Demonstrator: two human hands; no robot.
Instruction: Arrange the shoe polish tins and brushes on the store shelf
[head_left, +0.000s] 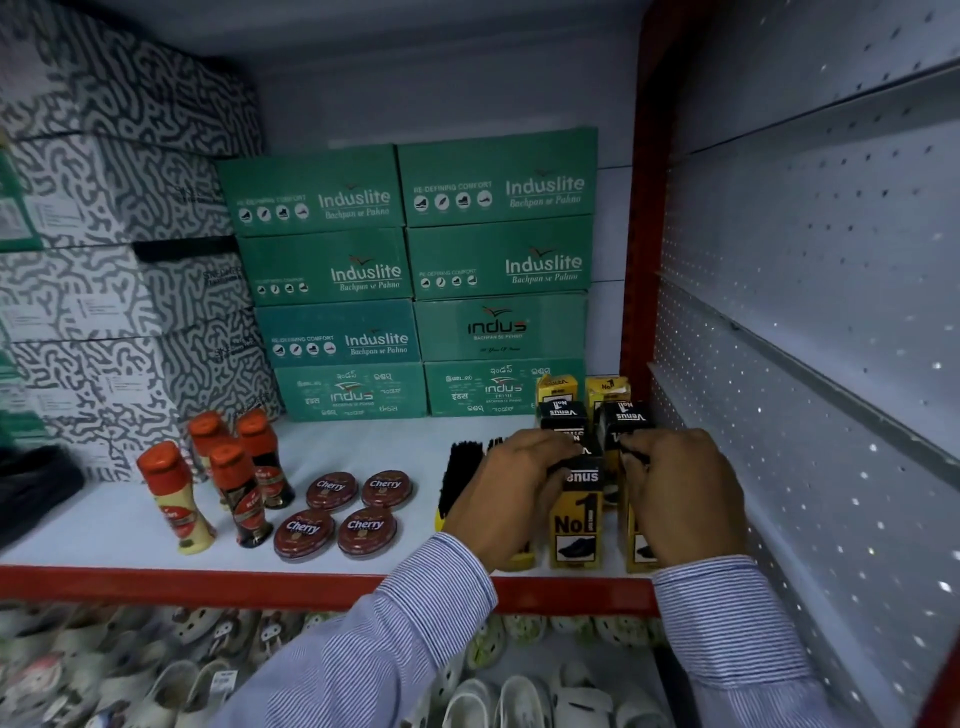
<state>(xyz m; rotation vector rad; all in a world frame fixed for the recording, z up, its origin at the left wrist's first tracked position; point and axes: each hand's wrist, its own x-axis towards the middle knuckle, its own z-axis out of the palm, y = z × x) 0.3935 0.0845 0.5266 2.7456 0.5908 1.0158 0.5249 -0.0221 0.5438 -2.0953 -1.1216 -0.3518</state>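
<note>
Brush boxes (575, 525) stand upright at the shelf's (260, 584) front right corner; our left hand (511, 486) and right hand (680, 493), fingers pinching two, could topple neighbours over the edge.

Bottles (223, 478) left, tins (345, 512) middle, boxed brushes (576, 514) right, shoe boxes (410, 275) stacked behind, on shelf (104, 525).

Both hands work at the right end of the white shelf (363, 447): the left hand (506, 480) and right hand (680, 493) each rest on upright yellow-and-black Venus boxes (576, 525). A black brush (460, 478) stands just left of the left hand. Further left lie four Cherry polish tins (343, 512) in a two-by-two block, then four red-capped bottles (228, 478); green shoe boxes (415, 275) are stacked behind.
</note>
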